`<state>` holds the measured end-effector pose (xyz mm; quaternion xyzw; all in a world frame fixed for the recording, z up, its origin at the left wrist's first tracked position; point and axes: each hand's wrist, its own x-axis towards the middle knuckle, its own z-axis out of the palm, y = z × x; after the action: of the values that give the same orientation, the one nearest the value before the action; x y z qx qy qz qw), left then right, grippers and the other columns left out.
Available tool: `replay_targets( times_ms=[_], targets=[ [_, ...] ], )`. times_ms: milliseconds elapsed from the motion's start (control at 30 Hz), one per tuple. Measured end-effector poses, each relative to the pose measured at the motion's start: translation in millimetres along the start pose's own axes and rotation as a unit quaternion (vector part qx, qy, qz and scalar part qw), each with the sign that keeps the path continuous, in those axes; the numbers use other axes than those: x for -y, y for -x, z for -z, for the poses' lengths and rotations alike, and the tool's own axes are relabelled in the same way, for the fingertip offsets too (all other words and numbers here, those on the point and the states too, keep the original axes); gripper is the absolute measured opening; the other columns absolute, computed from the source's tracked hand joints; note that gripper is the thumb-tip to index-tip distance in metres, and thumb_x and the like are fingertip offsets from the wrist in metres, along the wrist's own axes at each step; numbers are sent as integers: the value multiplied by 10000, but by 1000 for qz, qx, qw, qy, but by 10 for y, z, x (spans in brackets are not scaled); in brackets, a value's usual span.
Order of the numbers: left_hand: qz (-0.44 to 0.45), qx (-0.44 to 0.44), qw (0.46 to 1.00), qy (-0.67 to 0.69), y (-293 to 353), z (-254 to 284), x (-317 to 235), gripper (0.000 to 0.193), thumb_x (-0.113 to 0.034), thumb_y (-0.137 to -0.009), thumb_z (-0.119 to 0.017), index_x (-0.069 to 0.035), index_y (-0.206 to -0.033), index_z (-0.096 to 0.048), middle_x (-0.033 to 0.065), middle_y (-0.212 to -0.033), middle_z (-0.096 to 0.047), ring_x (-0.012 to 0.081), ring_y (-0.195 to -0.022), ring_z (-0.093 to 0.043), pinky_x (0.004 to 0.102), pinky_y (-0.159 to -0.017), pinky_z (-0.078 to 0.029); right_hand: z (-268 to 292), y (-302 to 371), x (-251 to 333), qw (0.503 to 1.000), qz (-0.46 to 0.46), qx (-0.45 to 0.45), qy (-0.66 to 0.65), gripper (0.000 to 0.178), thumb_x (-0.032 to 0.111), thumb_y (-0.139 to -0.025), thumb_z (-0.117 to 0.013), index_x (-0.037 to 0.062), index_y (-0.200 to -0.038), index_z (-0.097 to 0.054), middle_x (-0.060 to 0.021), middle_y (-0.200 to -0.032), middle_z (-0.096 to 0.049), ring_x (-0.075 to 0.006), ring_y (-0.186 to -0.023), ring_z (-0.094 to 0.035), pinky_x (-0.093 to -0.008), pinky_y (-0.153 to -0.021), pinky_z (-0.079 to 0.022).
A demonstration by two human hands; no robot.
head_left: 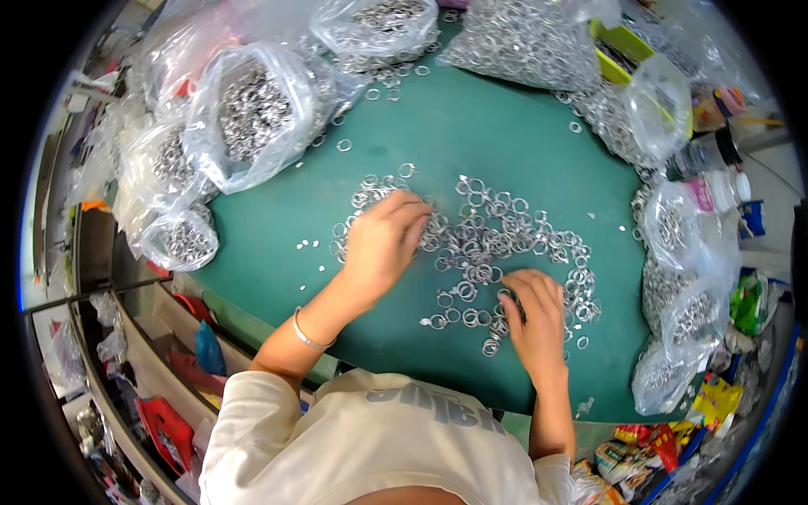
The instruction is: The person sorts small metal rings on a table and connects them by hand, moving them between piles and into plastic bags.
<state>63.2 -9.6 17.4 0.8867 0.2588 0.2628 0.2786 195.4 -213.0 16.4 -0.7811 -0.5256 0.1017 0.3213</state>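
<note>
Many small silver metal rings (pixel 492 244) lie loosely spread over the green tabletop (pixel 505 126). My left hand (pixel 383 240) reaches into the left part of the spread, its fingers drawn together at the rings; what they hold is hidden. A cluster of rings (pixel 368 195) shows just beyond that hand. At the near right part of the spread is my right hand (pixel 534 320), fingers bent, thumb and forefinger closing about a ring at their tips. More rings (pixel 581 290) lie to the right of this hand.
Clear plastic bags full of silver rings (pixel 252 114) crowd the left and far edges, with a large bag (pixel 526 46) at the back. Smaller bags (pixel 694 316) line the right edge beside a white bottle (pixel 720 190). A yellow-green bin (pixel 623 50) stands far right.
</note>
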Motion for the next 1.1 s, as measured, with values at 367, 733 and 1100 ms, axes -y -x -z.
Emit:
replay_targets(
  times_ms=[367,733,1100],
  targets=[
    [353,-6,876,330,775,488,300,124,-69,-830,-693,-12,-938,-674,17,-756,-597,75,-573,-527,192,-427,-393,-290,-431,414,998,33,-26,45,283,38,-747,-690,32,-1016,-601,-108,-1141,-538,-294,-1062,-499,-416,-862,-391],
    [88,56,992,-70,218,263,296,187,-203,-789,-724,-28,-763,-661,77,-715,-614,224,-539,-570,360,-545,-482,-457,-502,393,874,-190,16,-447,264,-71,-822,-546,-9,-1079,-547,-102,-946,-635,-216,-921,-588,-320,-695,-466],
    [326,193,601,704,1044,484,371,110,-132,-885,-571,-22,-883,-572,211,-931,-642,140,-582,-574,214,-432,-379,-585,-326,772,931,-119,127,-319,149,76,-872,-581,33,-1014,-599,-70,-982,-499,-162,-762,-487,-256,-635,-398]
  ],
)
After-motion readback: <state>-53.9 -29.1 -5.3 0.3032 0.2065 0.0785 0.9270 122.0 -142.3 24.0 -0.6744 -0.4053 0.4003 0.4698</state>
